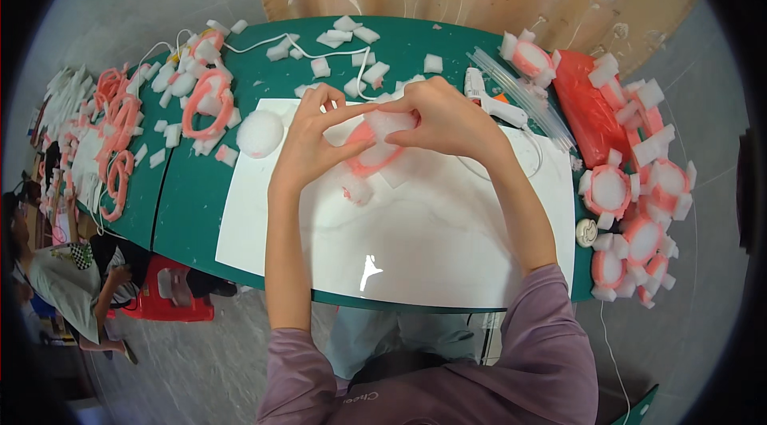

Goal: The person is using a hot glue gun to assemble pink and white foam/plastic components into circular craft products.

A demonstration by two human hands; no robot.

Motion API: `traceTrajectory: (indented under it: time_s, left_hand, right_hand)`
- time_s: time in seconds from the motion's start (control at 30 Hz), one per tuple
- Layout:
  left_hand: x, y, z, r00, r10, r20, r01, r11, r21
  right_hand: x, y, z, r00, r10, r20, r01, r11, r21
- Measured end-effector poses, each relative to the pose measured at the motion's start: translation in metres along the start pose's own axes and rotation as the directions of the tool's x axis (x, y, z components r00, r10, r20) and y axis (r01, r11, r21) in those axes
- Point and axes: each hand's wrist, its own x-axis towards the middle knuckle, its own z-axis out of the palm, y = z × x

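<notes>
Over a white board (423, 265), my left hand (311, 141) grips a pink foam ring (386, 164) from its left side, thumb against it and fingers curved over the top. A piece of white foam (389, 123) sits at the ring's upper part. From the right, my right hand (447, 121) closes thumb and fingers around this white foam, at the ring's edge. The two hands' fingertips meet near the top. Just below the ring lies a small white foam piece with pink on it (355, 189). A round white foam disc (260, 134) rests left of my left hand.
A white glue gun (495, 105) with a cable lies beyond my right hand, beside clear sticks (527, 97). Foam-and-pink ring assemblies (643, 239) pile at the right edge near a red bag (590, 105). Loose foam blocks (335, 37) and pink rings (209, 104) cover the far and left table. A person (72, 281) sits at left.
</notes>
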Motion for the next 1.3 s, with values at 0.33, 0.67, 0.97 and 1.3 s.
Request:
traceTrajectory:
  time_s: [0.33, 0.67, 0.97, 1.3]
  left_hand:
    - [-0.003, -0.011, 0.009, 0.998, -0.062, 0.020, 0.064, 0.989, -0.131]
    - [-0.006, -0.004, 0.006, 0.997, 0.062, 0.054, -0.071, 0.981, 0.179]
    - [-0.010, -0.010, 0.010, 0.991, -0.005, 0.135, 0.026, 0.987, -0.156]
    - [-0.014, -0.006, 0.007, 0.980, -0.031, 0.198, 0.025, 0.999, 0.031]
  right_hand:
    - [0.005, -0.004, 0.002, 0.990, 0.120, 0.076, -0.122, 0.993, 0.011]
    - [0.000, 0.004, 0.008, 0.997, 0.070, 0.037, -0.070, 0.997, -0.015]
    - [-0.002, 0.008, -0.007, 0.992, -0.051, 0.117, 0.052, 0.999, -0.007]
    - [-0.003, -0.005, -0.008, 0.991, 0.029, 0.127, -0.027, 0.999, -0.021]
